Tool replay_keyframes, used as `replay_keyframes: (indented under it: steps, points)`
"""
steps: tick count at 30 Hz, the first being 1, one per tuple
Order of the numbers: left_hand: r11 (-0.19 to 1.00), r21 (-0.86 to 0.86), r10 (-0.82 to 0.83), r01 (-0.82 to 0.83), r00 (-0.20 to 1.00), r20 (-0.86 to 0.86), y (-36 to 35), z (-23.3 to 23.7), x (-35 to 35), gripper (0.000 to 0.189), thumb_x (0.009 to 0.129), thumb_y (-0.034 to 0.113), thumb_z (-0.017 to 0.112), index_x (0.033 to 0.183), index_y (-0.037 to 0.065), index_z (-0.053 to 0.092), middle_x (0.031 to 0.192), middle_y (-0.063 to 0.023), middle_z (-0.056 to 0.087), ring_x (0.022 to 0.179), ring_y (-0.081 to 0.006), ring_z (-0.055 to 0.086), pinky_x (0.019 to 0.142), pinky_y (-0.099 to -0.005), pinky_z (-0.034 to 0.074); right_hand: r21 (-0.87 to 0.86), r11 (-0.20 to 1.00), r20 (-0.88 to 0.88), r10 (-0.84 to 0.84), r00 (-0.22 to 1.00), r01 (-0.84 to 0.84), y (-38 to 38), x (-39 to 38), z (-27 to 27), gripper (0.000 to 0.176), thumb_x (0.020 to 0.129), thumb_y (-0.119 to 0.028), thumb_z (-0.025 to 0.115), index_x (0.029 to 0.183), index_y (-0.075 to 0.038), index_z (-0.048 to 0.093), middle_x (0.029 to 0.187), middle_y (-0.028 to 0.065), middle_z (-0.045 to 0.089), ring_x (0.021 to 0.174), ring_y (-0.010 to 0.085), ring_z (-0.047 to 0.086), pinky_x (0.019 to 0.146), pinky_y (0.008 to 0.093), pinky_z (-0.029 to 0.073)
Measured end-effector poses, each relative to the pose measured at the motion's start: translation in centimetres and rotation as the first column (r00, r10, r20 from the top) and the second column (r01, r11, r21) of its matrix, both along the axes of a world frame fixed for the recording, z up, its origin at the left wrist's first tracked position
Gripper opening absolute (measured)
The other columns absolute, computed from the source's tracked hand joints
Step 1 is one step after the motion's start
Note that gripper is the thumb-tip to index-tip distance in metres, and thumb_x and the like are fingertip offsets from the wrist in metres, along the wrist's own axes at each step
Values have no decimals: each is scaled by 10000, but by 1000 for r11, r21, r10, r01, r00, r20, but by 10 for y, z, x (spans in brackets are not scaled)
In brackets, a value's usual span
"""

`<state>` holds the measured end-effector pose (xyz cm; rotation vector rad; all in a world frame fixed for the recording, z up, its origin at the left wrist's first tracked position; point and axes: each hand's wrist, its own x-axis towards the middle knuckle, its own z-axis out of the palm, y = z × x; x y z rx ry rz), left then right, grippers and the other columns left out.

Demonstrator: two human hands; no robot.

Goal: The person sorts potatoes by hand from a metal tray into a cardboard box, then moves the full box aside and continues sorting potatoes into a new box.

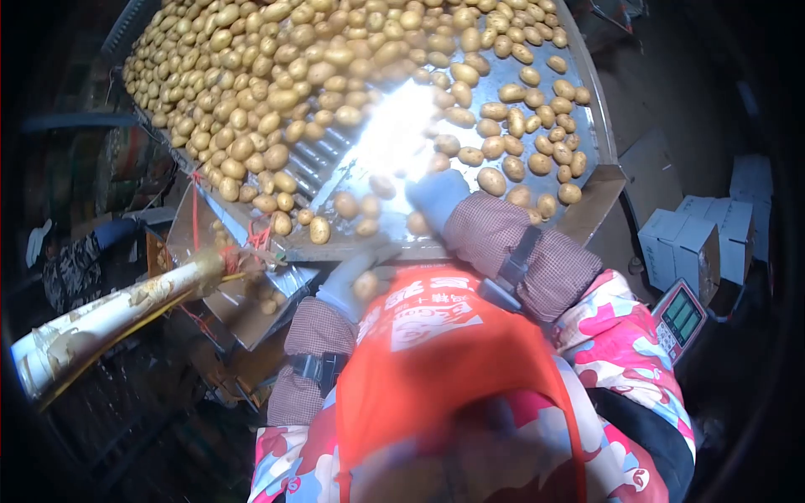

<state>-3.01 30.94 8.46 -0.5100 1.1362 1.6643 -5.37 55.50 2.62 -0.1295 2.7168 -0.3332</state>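
Observation:
My left hand [340, 289], in a light blue-grey glove, is at the near edge of the metal sorting table [335, 159] with its fingers curled round a potato [366, 286]. My gloved right hand [439, 198] reaches over that edge onto the shiny metal surface, beside the bright glare. Its fingers are smeared by motion and light. One loose potato [417, 223] lies just left of the right hand, and another potato [491, 181] lies to its right. A large heap of potatoes [243, 92] covers the far left, while scattered ones lie at the right.
A white tube [117, 323] wrapped in tape juts in at the left, with red string [251, 243] near its end. Below the table's left corner is a carton [251, 306] with potatoes. White boxes [683, 243] and a scale display [680, 317] stand at the right.

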Motion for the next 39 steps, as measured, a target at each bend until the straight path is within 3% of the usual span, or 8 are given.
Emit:
replay_keyframes:
  steps: [1,4,10,12,16,19,27,39]
  points:
    - [992,89,-94,94,996,-3,1,-1,-6,527,1021,161,499,1525,47,394,1477,-117,527,1173,-228,582,938,-288,504,-19,998,-35,-52,998,51,3,1,0,280,853,-246,700,1066,-63,690,985,154,736,981,294,728,809,467,557]
    - [994,80,-76,69,993,89,22,0,-16,497,1027,122,486,1515,61,415,1392,-104,573,1143,-222,598,934,-288,505,-553,698,153,-451,879,454,12,26,8,343,887,-245,691,1166,-46,685,1038,140,740,1000,322,714,886,446,555]
    - [979,204,-52,20,987,152,37,-53,-7,373,1058,146,484,1420,66,523,1155,-78,631,1014,-180,625,868,-280,526,-657,719,-384,-60,921,-227,40,44,-4,414,928,-325,687,1284,-114,672,1136,124,718,974,245,697,897,374,544]
    - [879,475,-78,46,996,47,23,-76,0,340,1074,201,478,1376,71,568,1169,-99,651,996,-186,635,848,-297,539,-761,317,407,-446,797,566,94,5,48,429,949,-337,677,1325,-132,658,1176,113,700,908,172,672,871,347,544]
    - [991,-38,130,-131,991,-35,45,-5,11,374,1080,304,483,1331,48,589,1160,-120,676,985,-216,651,839,-325,541,-332,803,-277,-585,763,495,176,-44,-16,362,971,-266,603,1304,-132,649,1175,124,693,1013,263,684,932,405,525]
    - [977,2,208,-211,962,176,42,-5,7,428,1067,383,509,1293,30,598,1081,-107,683,924,-201,654,797,-315,540,198,952,-58,-227,972,235,170,-59,5,374,944,-270,617,1293,-138,641,1217,156,686,1144,330,653,981,438,504]
    - [943,-21,329,-331,927,182,24,-25,16,471,1034,422,543,1285,29,608,975,-78,677,791,-174,650,650,-295,553,-235,787,97,-566,819,571,167,-71,29,357,901,-300,653,1216,-137,690,1171,219,704,1078,370,689,916,442,548]
    - [958,144,193,-248,929,316,23,-24,6,473,1045,440,527,1269,30,596,975,-90,659,828,-186,635,695,-298,539,-20,936,-189,-349,918,352,90,-60,-43,275,989,-133,518,1221,-89,660,1092,182,701,1014,333,705,843,420,583]
